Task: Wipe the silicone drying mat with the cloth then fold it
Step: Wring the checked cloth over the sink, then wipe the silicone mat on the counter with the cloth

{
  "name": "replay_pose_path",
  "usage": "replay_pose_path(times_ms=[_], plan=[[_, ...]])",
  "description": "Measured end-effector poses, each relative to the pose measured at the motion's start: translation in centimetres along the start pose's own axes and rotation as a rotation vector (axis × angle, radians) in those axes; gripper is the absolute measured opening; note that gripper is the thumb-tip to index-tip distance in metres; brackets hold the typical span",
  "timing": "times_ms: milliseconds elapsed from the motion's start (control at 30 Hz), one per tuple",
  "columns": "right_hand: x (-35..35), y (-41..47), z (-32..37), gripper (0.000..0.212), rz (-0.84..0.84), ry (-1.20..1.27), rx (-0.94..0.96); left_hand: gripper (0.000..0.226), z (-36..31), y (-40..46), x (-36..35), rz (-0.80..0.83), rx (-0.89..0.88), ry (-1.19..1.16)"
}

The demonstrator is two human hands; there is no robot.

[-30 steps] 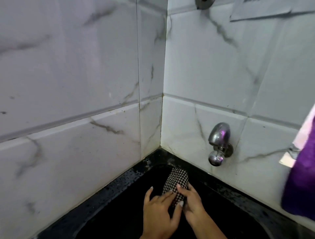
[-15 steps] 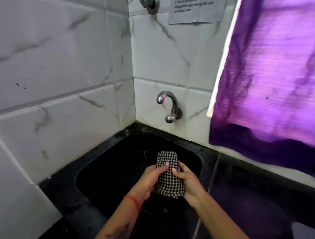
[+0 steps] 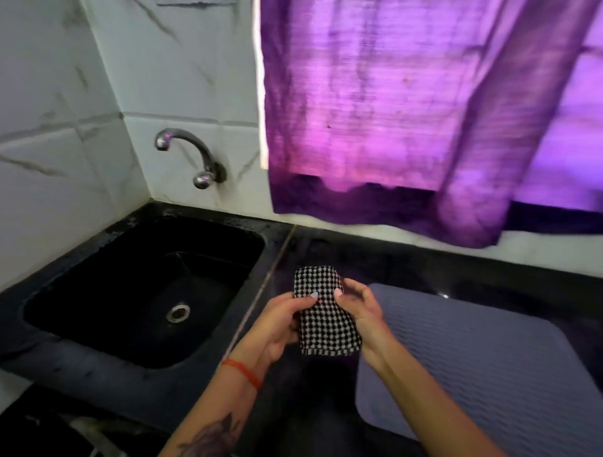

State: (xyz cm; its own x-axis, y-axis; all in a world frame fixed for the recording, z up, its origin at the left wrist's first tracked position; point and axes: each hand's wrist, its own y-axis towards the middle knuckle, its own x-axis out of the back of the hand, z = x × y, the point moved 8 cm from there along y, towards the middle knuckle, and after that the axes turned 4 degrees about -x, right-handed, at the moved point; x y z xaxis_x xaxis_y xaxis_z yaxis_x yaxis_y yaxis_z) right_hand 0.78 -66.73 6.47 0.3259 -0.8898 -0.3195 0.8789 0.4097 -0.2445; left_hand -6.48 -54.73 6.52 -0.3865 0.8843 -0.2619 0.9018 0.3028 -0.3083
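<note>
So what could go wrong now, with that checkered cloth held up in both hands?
The checkered cloth is only pinched at its sides by the left hand and right hand, above the dark counter and not yet on the grey mat. It might slip and fall, perhaps toward the sink close by. The purple curtain hangs low behind the mat, so a wide wipe might brush it.

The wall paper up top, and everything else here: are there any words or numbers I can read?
No readable text anywhere.
Paper sheet on the wall tiles: only its bottom edge shows, no words visible.
Checked cloth, drying mat, tap, curtain: no labels.
</note>
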Motion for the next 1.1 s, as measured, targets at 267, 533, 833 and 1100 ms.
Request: replay_pose_path(times_ms=[267, 533, 833, 1100], plan=[[12.7, -7.4, 1.4, 0.048, -0.190, -0.622, 0.141, 0.032, 6.0, -3.5, -13.2, 0.200, 0.077, -0.017], [19.7, -11.4, 2.7, 0.100, -0.351, -0.769, 0.233, 0.030, 9.6, -4.2, -21.5, 0.390, 0.182, -0.004], [23.7, -10.9, 1.7, 0.046, -0.377, -0.417, 0.113, 0.024, 11.5, -2.8, -24.8, 0.449, 0.163, 0.090], [27.7, -9.7, -1.3, 0.037, -0.440, 0.362, -0.128, 0.012, 6.3, 3.4, -14.5, -0.033, -0.516, 0.989]])
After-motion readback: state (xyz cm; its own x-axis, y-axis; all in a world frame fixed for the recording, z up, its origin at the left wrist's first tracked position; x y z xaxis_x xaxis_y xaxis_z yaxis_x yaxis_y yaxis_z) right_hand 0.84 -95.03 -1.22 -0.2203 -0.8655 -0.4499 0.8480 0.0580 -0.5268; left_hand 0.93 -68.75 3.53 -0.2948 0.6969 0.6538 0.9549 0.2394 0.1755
